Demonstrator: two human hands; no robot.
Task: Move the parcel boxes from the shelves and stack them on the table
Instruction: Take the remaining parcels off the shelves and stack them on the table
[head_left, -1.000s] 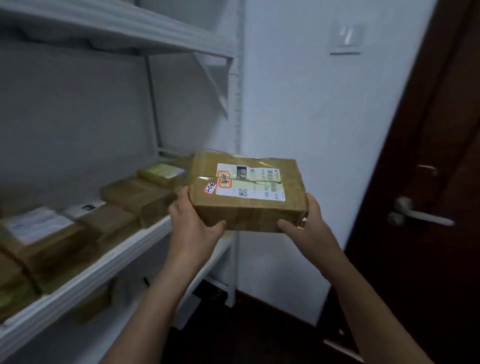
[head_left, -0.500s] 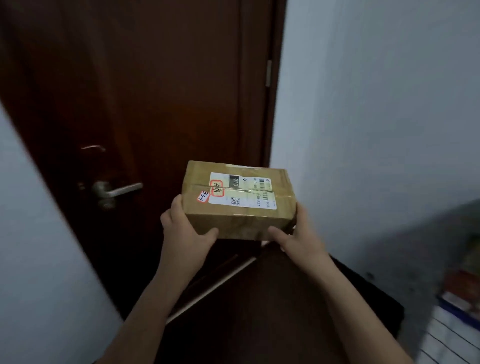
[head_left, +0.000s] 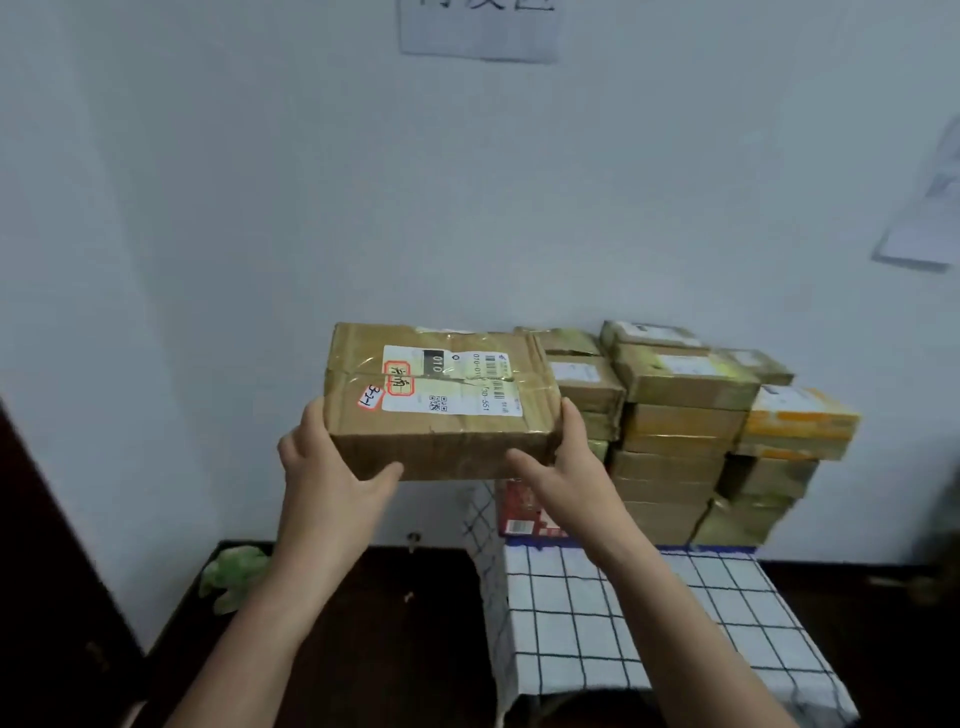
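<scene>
- At the far left edge we see a strip of dark brown door (head_left: 26, 545) against a pale wall.
- On the dark floor near the wall lies a crumpled green thing (head_left: 234, 571); we cannot tell what it is.
- The left hand (head_left: 332, 467) grips the left end of a parcel box (head_left: 441, 410), with its thumb across the near face and its fingers hidden behind the box.
- The parcel box is brown cardboard wrapped in clear tape, with a white shipping label and red-edged stickers on top. We see it held level in the air between both hands, above the left edge of the table and just left of the stacked parcels.
- The right hand (head_left: 566, 467) grips the box's right end the same way, thumb on the near face, fingers wrapped round the far side.
- High on the wall hangs a sheet of paper (head_left: 480, 28), its writing cut off.
- Below the right forearm stands the table (head_left: 649, 623), covered by a white cloth with a dark grid.
- A red carton (head_left: 519, 512) sits at the table's far left corner.
- At the far side of the table a stack of parcel boxes (head_left: 675, 441) rises several layers against the wall.
- At the stack's right end lies an orange-marked box (head_left: 800, 421).
- Another paper (head_left: 930, 208) hangs on the wall at far right.
</scene>
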